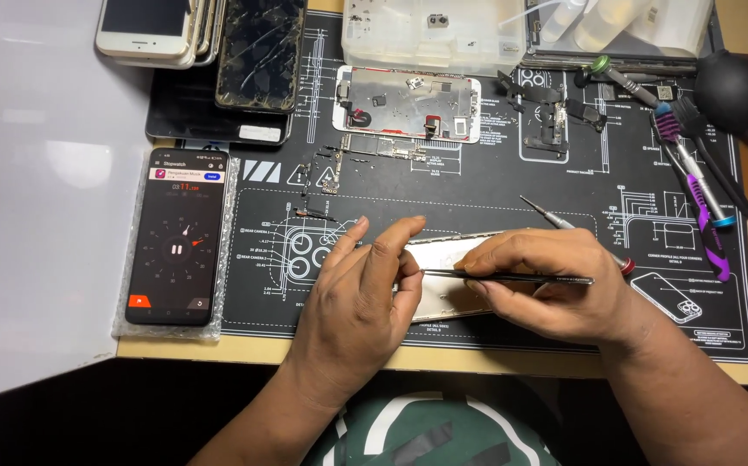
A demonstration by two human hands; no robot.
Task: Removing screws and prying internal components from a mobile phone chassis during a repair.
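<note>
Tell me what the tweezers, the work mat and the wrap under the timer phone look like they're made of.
Tweezers in the right hand: likely steel, thin, grey, with a bright glint along the edge. Work mat: probably silicone or rubber, matte black with white printed diagrams, no glare. Wrap under the timer phone: clear plastic bubble wrap, its bubbles visible at the edges.

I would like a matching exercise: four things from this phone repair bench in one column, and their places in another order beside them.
Things:
1. slim metal tweezers
2. black phone showing a stopwatch dial
3. black rubber air-blower bulb
4. white opened phone display panel

Places:
A. far right corner of the black repair mat
B. on bubble wrap, left of the mat
C. in the right hand
D. top middle of the mat

Pairs: 1-C, 2-B, 3-A, 4-D
</note>
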